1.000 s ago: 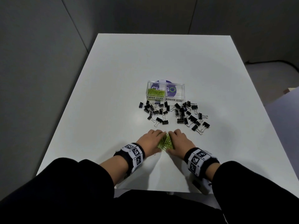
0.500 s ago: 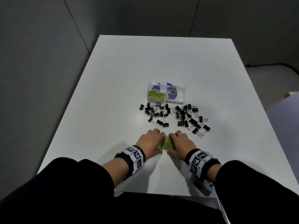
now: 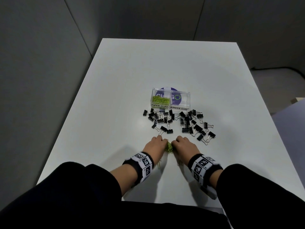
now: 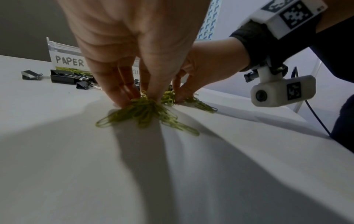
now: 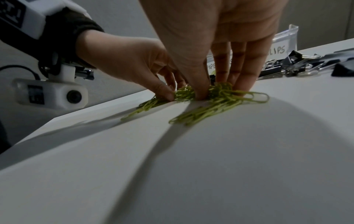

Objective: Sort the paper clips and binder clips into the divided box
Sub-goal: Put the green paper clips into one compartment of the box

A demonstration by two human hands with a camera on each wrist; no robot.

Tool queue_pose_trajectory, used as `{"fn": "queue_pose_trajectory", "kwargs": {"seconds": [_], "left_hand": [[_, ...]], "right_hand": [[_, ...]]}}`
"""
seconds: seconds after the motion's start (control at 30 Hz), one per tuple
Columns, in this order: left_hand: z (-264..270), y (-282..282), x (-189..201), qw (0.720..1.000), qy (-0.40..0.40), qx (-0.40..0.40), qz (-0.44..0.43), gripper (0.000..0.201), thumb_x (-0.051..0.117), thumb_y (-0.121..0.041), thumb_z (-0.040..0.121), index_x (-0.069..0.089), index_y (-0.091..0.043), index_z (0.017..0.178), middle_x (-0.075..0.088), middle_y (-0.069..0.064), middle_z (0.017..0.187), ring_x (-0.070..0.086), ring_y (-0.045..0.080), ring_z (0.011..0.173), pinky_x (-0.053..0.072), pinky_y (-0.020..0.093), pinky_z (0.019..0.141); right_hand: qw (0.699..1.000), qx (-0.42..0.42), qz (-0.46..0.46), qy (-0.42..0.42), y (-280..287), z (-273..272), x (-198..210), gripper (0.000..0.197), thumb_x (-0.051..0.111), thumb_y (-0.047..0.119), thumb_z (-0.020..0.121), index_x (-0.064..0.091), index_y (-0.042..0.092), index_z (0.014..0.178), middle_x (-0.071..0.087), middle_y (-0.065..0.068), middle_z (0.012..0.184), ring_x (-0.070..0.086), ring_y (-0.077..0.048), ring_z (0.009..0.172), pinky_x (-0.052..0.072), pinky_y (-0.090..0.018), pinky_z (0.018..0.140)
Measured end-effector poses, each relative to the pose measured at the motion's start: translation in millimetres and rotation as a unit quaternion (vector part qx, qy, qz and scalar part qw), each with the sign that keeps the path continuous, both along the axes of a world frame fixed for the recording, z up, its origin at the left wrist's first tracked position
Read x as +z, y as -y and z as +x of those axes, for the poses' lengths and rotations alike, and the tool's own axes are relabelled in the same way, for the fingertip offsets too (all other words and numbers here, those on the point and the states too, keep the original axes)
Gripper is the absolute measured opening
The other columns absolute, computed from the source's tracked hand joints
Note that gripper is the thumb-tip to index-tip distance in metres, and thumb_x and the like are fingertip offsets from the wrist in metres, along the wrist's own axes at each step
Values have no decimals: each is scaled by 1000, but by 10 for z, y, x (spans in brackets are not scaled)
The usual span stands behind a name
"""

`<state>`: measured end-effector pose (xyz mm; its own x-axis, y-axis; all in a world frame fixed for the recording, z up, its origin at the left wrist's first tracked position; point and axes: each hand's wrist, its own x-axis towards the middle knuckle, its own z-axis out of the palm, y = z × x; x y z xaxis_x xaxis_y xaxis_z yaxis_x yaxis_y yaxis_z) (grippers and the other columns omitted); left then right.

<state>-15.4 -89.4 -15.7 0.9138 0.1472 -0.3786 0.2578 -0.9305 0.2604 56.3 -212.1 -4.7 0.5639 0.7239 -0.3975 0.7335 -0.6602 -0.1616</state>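
Observation:
A heap of green paper clips [image 3: 169,147] lies on the white table between my two hands. My left hand [image 3: 155,145] pinches its side of the heap, thumb and fingertips pressed into the clips [image 4: 145,110]. My right hand [image 3: 183,145] pinches the other side, its thumb and fingers dug into the clips [image 5: 220,97]. Loose clips trail back under both wrists. Farther off stands the clear divided box [image 3: 186,100]; its left part, labelled PAPER CLIPS, holds green clips [image 3: 160,100], and the right part is labelled BINDER CLIPS.
Black binder clips lie scattered in two clusters, one [image 3: 160,119] in front of the box and one [image 3: 194,125] to its right, just beyond my fingertips. The table's near edge [image 3: 165,201] is close behind my wrists.
My hands have drawn closer together, squeezing the green heap into a narrower clump between them. The box and the binder clips have not moved.

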Motion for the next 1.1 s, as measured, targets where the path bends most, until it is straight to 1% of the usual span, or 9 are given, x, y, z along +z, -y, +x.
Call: {"fn": "queue_pose_trajectory", "kwargs": {"seconds": [0.1,0.33,0.43,0.57,0.63,0.8,0.9,1.0,1.1], "left_hand": [[21,-19,5,1000,8,-8,9,38,42,2,88,44,-8,125,46,17,119,47,34,106,43,40,79],[41,-113,-23,998,48,-37,13,38,41,2,89,47,-12,125,51,14,115,52,31,99,40,35,70],[22,-188,-5,996,74,-51,-6,37,45,1,91,55,-13,123,55,10,115,55,28,102,45,33,77],[-16,-274,-24,992,105,-26,-60,32,47,-2,92,63,-14,117,60,5,116,60,23,102,47,28,83],[-20,-306,-31,992,102,-13,-75,30,46,-4,93,65,-14,114,61,5,115,61,23,102,47,28,83],[-69,-372,40,986,122,12,-114,27,46,-12,95,66,-13,113,62,2,118,59,18,106,43,22,91],[-82,-438,171,976,171,21,-134,24,50,-15,95,68,-12,109,65,2,114,61,16,102,43,18,89],[-33,-556,369,960,230,41,-152,21,54,-13,92,71,-10,105,67,4,110,63,17,98,42,16,87],[64,-699,556,944,283,59,-160,18,58,-10,89,72,-11,101,69,3,107,63,13,93,45,16,85]], "right_hand": [[1000,10,4,3,-15,49,1,23,43,13,94,52,7,114,49,-13,115,47,-29,108,44,-37,76],[998,11,57,-29,55,202,-24,26,51,17,91,59,11,115,56,-10,112,53,-27,105,50,-38,84],[994,4,100,-45,117,268,-54,26,51,20,92,62,12,114,60,-8,111,57,-25,103,51,-37,86],[990,-26,126,-66,176,312,-53,27,53,21,92,63,11,115,61,-6,113,58,-21,103,45,-22,88],[988,-29,133,-78,190,326,-23,27,54,21,91,64,11,114,62,-7,113,58,-20,102,44,-21,88],[980,5,179,-84,206,353,154,24,58,16,89,66,10,110,65,-8,108,61,-20,95,50,-24,87],[971,8,232,-65,139,425,350,22,60,13,87,68,10,107,66,-8,104,62,-19,89,54,-28,86],[959,-7,276,-62,-16,565,584,23,61,10,86,68,8,107,65,-8,105,60,-16,86,49,-20,85],[950,-20,309,-27,-247,777,762,21,62,10,85,69,7,105,65,-9,103,59,-19,86,50,-25,82]]}}
